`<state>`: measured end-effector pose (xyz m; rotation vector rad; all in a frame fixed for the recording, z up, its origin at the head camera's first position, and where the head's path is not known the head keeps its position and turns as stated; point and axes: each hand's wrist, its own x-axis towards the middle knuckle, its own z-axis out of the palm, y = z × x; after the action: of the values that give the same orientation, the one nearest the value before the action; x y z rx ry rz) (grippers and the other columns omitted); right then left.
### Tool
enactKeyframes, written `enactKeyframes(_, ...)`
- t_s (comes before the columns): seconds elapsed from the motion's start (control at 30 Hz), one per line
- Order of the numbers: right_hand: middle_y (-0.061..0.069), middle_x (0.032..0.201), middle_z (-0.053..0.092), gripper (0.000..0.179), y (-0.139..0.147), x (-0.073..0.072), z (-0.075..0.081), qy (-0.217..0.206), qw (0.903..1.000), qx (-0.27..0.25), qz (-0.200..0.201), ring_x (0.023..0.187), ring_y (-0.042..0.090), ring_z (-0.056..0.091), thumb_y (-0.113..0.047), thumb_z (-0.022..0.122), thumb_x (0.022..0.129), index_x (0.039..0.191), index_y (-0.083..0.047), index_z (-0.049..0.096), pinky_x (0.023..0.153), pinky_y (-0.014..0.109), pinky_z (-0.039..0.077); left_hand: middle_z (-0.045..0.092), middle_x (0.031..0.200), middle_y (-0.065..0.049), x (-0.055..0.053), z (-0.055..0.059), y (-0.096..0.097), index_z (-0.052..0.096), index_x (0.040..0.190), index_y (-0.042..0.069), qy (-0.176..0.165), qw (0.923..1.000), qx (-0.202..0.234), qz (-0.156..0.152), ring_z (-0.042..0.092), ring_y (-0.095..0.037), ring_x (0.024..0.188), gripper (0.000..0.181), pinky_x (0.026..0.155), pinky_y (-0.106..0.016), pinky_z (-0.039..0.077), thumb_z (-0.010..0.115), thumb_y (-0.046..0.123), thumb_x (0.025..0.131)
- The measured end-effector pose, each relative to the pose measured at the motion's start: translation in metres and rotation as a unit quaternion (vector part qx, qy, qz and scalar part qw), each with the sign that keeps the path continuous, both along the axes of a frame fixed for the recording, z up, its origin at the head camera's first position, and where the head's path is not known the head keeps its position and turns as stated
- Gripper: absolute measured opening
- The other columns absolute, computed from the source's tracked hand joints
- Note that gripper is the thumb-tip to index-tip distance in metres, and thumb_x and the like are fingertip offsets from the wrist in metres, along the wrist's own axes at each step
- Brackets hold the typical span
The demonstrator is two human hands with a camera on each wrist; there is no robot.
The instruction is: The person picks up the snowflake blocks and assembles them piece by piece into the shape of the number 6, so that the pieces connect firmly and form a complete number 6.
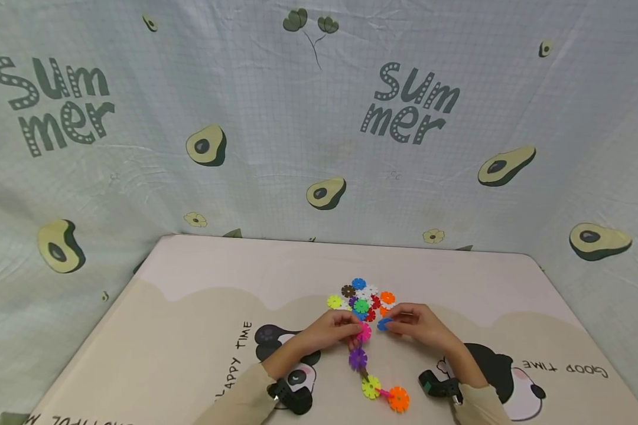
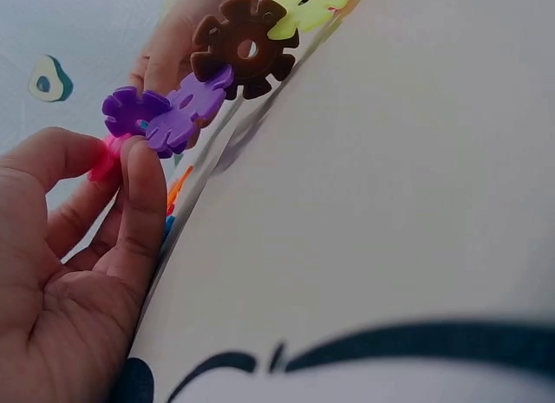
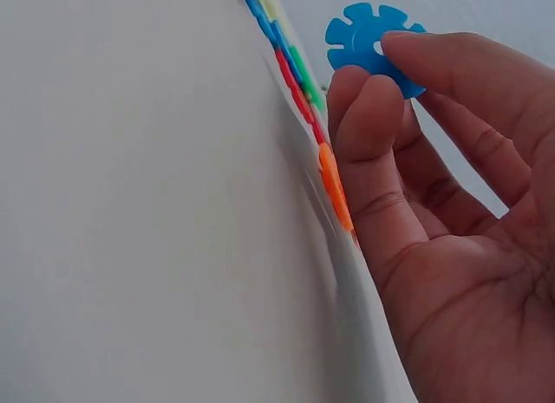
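Observation:
My left hand (image 1: 331, 330) pinches a pink notched disc (image 1: 364, 332) at the far end of a chain of linked plastic discs. From it the chain runs toward me through purple discs (image 1: 358, 358), a brown disc (image 2: 245, 48), a yellow disc (image 1: 371, 387) and a pink one seen edge-on, to an orange disc (image 1: 398, 399). Between thumb and fingers my right hand (image 1: 422, 324) holds a loose blue disc (image 3: 375, 48), just right of the pink disc and apart from it.
Beyond the hands lies a pile of loose discs, among them a green disc (image 1: 361, 306), a brown disc (image 1: 348, 291) and an orange disc (image 1: 387, 297). The table (image 1: 191, 330) has a panda-print cover. Behind it hangs a curtain (image 1: 266, 130) with avocado prints.

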<state>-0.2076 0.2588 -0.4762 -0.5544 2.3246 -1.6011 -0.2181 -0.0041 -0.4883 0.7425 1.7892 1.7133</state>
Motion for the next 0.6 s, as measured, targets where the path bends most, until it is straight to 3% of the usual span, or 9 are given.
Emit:
enactKeyframes(0.27, 0.007, 0.091, 0.065, 0.02, -0.0058, 0.0015, 0.0024, 0.011, 0.9997, -0.016, 0.014, 0.075, 0.014, 0.062, -0.009, 0.067, 0.092, 0.104, 0.006, 0.064, 0.07, 0.024, 0.053, 0.059, 0.074, 0.0, 0.0001, 0.0014, -0.0003, 0.063, 0.104, -0.01, 0.024, 0.9995, -0.019, 0.001, 0.055, -0.007, 0.061, 0.021, 0.061, -0.017, 0.049, 0.056, 0.009, 0.099)
enactKeyframes(0.4, 0.01, 0.088, 0.065, 0.017, -0.0074, 0.0019, 0.0022, 0.023, 0.9987, -0.03, 0.033, 0.073, 0.016, 0.061, -0.007, 0.067, 0.091, 0.103, 0.005, 0.066, 0.067, 0.024, 0.052, 0.057, 0.07, 0.001, 0.0002, 0.0016, 0.0007, 0.063, 0.104, -0.008, 0.019, 0.9992, -0.036, 0.006, 0.051, -0.007, 0.058, 0.02, 0.058, -0.017, 0.046, 0.057, 0.01, 0.099)
enactKeyframes(0.6, 0.01, 0.095, 0.067, 0.015, -0.0102, 0.0018, 0.0016, 0.049, 0.9958, -0.05, 0.059, 0.078, 0.014, 0.064, -0.005, 0.067, 0.091, 0.103, 0.003, 0.069, 0.071, 0.027, 0.055, 0.056, 0.07, 0.002, -0.0008, 0.0, 0.0014, 0.063, 0.102, -0.01, 0.027, 0.999, -0.036, 0.001, 0.05, -0.006, 0.057, 0.02, 0.057, -0.017, 0.045, 0.056, 0.009, 0.099)
